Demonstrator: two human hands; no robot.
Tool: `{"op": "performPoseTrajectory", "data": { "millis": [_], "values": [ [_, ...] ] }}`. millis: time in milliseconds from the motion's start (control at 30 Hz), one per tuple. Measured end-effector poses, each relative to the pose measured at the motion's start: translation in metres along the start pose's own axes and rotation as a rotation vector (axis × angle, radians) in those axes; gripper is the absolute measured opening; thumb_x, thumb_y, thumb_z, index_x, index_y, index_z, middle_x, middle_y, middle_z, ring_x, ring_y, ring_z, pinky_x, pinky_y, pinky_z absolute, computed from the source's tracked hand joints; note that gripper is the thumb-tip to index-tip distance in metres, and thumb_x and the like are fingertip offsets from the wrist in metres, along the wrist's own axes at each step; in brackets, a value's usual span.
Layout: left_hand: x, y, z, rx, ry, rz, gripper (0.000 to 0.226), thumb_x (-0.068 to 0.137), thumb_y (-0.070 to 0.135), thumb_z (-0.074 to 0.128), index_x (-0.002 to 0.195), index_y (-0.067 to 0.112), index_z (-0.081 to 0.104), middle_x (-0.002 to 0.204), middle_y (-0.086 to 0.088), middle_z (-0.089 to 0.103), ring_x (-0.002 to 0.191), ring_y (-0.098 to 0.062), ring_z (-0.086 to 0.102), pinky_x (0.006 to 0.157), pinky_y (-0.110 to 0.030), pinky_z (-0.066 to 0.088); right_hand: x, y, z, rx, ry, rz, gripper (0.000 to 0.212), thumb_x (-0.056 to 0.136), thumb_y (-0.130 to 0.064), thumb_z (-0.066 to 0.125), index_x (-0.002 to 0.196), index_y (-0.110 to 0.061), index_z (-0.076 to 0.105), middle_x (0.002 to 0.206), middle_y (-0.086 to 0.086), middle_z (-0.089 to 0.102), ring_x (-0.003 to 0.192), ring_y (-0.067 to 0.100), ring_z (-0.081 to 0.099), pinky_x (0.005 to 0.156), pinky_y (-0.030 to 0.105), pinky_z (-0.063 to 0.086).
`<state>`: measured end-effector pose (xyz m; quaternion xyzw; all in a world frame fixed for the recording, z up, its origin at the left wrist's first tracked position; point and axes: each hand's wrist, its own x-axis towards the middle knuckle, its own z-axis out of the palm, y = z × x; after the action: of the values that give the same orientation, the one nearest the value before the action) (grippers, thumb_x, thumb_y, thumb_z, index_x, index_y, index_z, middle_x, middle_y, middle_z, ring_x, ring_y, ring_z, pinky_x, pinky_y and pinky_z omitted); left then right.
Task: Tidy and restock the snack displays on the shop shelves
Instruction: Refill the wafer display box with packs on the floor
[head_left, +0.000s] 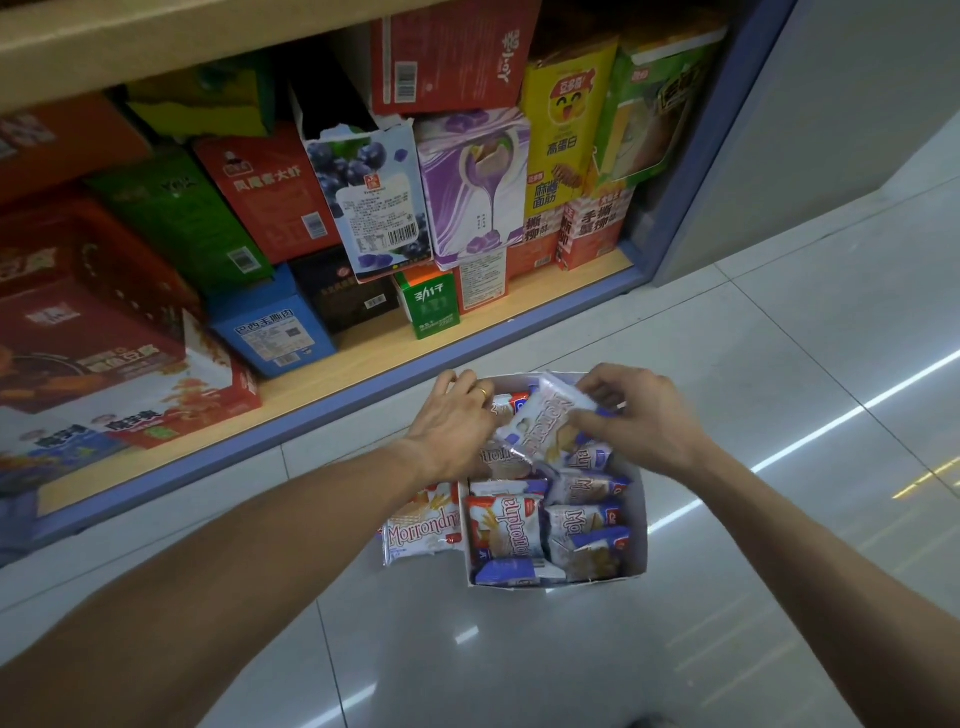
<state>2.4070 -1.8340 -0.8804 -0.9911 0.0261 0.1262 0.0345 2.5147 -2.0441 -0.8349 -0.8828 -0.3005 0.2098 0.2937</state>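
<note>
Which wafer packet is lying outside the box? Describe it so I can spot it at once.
Start at the white cardboard box of wafer packets on the tiled floor below the bottom shelf. Look just past its left wall, under the left forearm. The stray wafer packet lies flat on the tiles, the only one outside the box.

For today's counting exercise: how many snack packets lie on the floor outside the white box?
1. One packet lies on the floor tiles against the left wall of the white box. Others may be hidden behind the box or arms.
</note>
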Motion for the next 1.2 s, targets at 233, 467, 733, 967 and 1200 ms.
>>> {"op": "performPoseTrajectory", "data": {
  "millis": [233, 467, 733, 967, 1200],
  "values": [
    [0.005, 0.009, 0.005, -0.090, -0.018, -0.066, 0.035, 0.083, 0.047, 0.077, 0.114, 0.033, 0.070, 0.133, -0.003, 0.052, 0.130, -0.024, 0.035, 0.114, -0.050, 0.023, 0.000, 0.029, -0.024, 0.056, 0.222, 0.107, 0.016, 0.089, -0.026, 0.075, 0.100, -0.019, 0.066, 0.094, -0.004, 0.070, 0.086, 0.012, 0.065, 0.060, 0.016, 0.046],
    [0.006, -0.016, -0.001, -0.646, 0.031, -0.090, 0.024, 0.089, 0.040, 0.073, 0.106, 0.037, 0.056, 0.107, 0.010, 0.063, 0.115, -0.013, 0.054, 0.108, -0.040, 0.034, -0.007, 0.038, -0.034, 0.201, 0.283, 0.150, 0.013, 0.095, -0.023, 0.069, 0.105, -0.017, 0.062, 0.098, -0.002, 0.071, 0.082, 0.003, 0.067, 0.060, 0.014, 0.054],
    [0.006, -0.042, -0.024, -1.062, 0.066, -0.237, 0.023, 0.084, 0.035, 0.084, 0.104, 0.033, 0.073, 0.106, 0.004, 0.074, 0.095, -0.013, 0.068, 0.087, -0.044, 0.059, -0.014, 0.035, -0.039, 0.380, 0.270, 0.187, 0.019, 0.095, -0.022, 0.069, 0.111, -0.016, 0.063, 0.099, 0.001, 0.074, 0.080, 0.012, 0.073, 0.063, 0.025, 0.057],
    [0.003, -0.031, -0.029, -0.985, 0.090, -0.179, 0.028, 0.090, 0.025, 0.078, 0.117, 0.032, 0.073, 0.110, 0.008, 0.068, 0.101, -0.009, 0.062, 0.085, -0.031, 0.056, -0.015, 0.030, -0.038, 0.329, 0.270, 0.175, 0.015, 0.095, -0.025, 0.069, 0.109, -0.021, 0.063, 0.096, -0.003, 0.072, 0.081, 0.008, 0.071, 0.061, 0.019, 0.054],
    [0.011, 0.005, -0.013, -0.639, 0.148, -0.206, 0.048, 0.086, 0.029, 0.082, 0.122, 0.022, 0.052, 0.121, -0.001, 0.070, 0.109, -0.018, 0.065, 0.089, -0.033, 0.055, -0.015, 0.032, -0.037, 0.180, 0.267, 0.138, 0.015, 0.095, -0.025, 0.069, 0.108, -0.021, 0.065, 0.097, -0.002, 0.069, 0.083, 0.009, 0.068, 0.059, 0.018, 0.052]
  ]
}}
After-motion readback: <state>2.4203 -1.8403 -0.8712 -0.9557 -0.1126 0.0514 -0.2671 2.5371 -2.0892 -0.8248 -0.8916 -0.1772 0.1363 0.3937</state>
